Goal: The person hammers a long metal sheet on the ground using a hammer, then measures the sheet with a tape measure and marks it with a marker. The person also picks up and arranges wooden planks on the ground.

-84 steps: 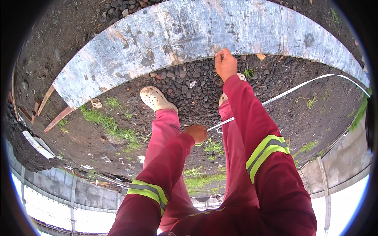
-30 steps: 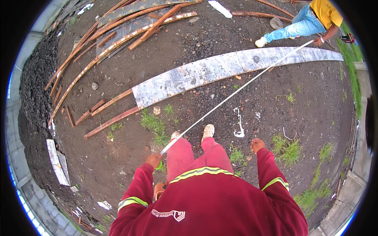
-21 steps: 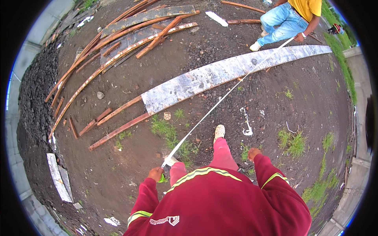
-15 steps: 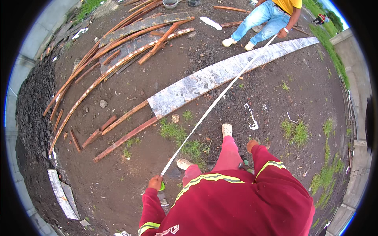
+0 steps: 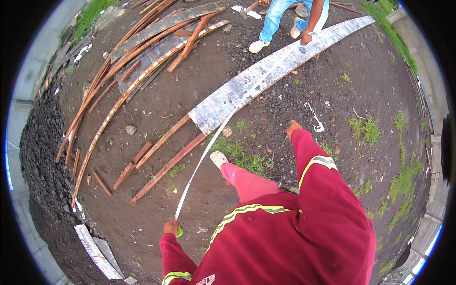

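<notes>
My left hand is shut on a green tape measure at the lower left. Its white tape runs in a loose curve up to the long, curved grey panel and lies along or over it. A co-worker's hand is down at the far part of the panel, by the tape's end. My right hand is out over the dirt, right of the tape, fingers loosely curled; whatever it holds, if anything, is too small to make out. The panel rests on reddish wooden strips that stick out at its near end.
A pile of curved timber strips and weathered boards covers the upper left. The co-worker stands beyond the panel. Loose boards lie at lower left, gravel rubble along the left, grass tufts on the right, concrete walls at both edges.
The co-worker has gone from crouching to standing, then lowered the tape's far end onto the panel. The tape now sags. My right hand has moved forward, and my body has turned.
</notes>
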Tool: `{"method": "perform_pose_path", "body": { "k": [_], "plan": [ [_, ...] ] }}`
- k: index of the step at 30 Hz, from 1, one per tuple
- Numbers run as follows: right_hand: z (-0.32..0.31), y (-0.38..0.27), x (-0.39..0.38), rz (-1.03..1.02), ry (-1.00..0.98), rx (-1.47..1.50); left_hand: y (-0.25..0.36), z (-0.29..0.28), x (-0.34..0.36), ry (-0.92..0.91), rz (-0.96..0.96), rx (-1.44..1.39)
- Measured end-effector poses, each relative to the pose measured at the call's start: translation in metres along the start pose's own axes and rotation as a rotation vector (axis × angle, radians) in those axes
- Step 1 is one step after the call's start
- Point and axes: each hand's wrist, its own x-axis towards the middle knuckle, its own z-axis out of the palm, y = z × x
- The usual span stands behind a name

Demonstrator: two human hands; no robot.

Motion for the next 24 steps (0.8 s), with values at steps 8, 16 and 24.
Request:
{"method": "perform_pose_path", "body": {
  "k": [8,16,24],
  "plan": [
    [0.000,-0.115,-0.002,-0.017,-0.041,0.070,-0.058,-0.103,0.059,-0.038,-0.153,0.121],
    [0.018,-0.156,-0.085,-0.063,-0.307,0.034,-0.041,-0.160,0.103,-0.166,-0.002,0.140],
    [0.109,-0.135,-0.256,-0.080,-0.416,-0.207,-0.062,-0.169,0.186,-0.253,0.337,0.244]
  ]
}}
